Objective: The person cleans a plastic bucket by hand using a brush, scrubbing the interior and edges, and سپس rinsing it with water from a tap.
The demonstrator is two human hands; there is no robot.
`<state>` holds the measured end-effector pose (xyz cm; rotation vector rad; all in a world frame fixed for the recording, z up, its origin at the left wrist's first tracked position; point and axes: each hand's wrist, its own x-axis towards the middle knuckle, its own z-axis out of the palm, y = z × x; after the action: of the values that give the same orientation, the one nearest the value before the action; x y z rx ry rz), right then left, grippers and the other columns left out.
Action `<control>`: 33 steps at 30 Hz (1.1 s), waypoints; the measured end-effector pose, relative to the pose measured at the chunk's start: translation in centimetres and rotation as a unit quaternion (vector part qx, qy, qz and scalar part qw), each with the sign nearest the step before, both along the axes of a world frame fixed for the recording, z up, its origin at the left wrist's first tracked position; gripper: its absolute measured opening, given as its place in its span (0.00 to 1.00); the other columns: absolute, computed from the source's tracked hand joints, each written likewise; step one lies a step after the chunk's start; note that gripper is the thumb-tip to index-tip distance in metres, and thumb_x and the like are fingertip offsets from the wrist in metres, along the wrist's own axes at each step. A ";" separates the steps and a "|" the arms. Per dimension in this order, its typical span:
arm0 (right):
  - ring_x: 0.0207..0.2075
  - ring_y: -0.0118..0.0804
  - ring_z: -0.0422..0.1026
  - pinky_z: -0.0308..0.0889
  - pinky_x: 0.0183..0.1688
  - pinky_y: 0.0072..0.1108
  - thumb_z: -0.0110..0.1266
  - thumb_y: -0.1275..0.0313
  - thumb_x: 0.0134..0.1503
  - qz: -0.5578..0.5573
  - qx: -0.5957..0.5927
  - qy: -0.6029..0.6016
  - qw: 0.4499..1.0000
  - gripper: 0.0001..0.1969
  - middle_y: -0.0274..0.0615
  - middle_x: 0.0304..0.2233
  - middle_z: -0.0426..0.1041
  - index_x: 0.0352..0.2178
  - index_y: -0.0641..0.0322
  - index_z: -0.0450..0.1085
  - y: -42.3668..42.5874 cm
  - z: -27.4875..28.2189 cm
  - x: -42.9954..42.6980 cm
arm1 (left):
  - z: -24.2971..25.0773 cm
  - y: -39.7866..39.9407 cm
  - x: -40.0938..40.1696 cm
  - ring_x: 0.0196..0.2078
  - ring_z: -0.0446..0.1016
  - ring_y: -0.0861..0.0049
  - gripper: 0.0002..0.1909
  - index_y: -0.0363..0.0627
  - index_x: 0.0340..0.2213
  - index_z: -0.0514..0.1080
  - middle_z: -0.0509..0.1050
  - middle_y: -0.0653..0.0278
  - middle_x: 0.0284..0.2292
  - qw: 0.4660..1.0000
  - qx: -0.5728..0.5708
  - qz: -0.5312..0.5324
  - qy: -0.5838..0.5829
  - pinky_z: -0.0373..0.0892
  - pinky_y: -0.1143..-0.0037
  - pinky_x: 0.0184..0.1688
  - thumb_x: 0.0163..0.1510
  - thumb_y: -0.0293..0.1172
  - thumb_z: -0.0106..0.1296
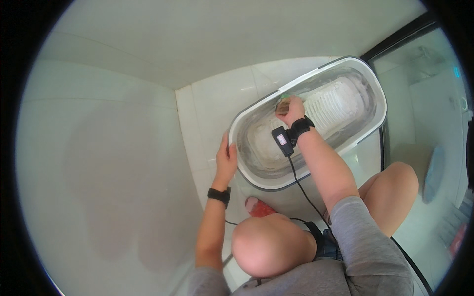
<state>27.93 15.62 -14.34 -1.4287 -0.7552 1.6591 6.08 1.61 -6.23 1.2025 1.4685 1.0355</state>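
A long oval basin (344, 100) with a white rim and grey edging rests on the tiled floor, set at a slant. Ridges like a washboard run across part of its inner floor, and dark grime marks the inside walls. My right hand (295, 109) is inside the basin near its far wall, gripping a small brown-and-green scrubber (283, 106) partly hidden by the fingers. At the basin's left end, my left hand (226, 157) holds the outside of the rim, thumb and fingers along the edge.
Pale walls (111, 148) rise at the left and behind the basin. A dark-framed glass panel (411, 100) stands close to its right end. From a black device (283, 140) strapped at my right wrist, a cable trails towards my body. My bent knees (274, 244) are close in front.
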 end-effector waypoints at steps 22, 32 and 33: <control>0.34 0.55 0.67 0.62 0.38 0.32 0.50 0.64 0.44 0.306 0.101 -0.373 0.870 0.32 0.57 0.29 0.69 0.51 0.65 0.54 -10.5 11.9 -7.0 | -0.4 -0.6 -0.8 0.53 0.56 0.74 0.22 0.35 0.52 0.52 0.59 0.57 0.50 0.999 0.008 0.033 -0.009 0.51 0.77 0.54 0.57 0.30 0.34; 0.36 0.54 0.61 0.60 0.39 0.32 0.51 0.66 0.43 0.398 0.242 -0.464 0.754 0.30 0.59 0.34 0.63 0.50 0.57 0.58 -10.8 10.3 -7.8 | -0.3 -0.2 -0.6 0.53 0.56 0.74 0.22 0.34 0.51 0.53 0.59 0.58 0.50 0.998 0.006 0.049 -0.037 0.51 0.77 0.54 0.57 0.31 0.34; 0.36 0.54 0.61 0.60 0.39 0.32 0.51 0.66 0.43 0.400 0.243 -0.461 0.754 0.30 0.59 0.34 0.63 0.50 0.57 0.58 -10.5 10.8 -7.5 | -0.4 -0.4 -0.8 0.53 0.56 0.74 0.22 0.34 0.51 0.53 0.59 0.58 0.50 0.998 0.006 0.055 -0.044 0.51 0.77 0.54 0.57 0.31 0.34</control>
<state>20.39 5.07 -3.53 -1.5689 -2.4380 0.9860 5.25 1.25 -6.67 1.0809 1.4741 1.1582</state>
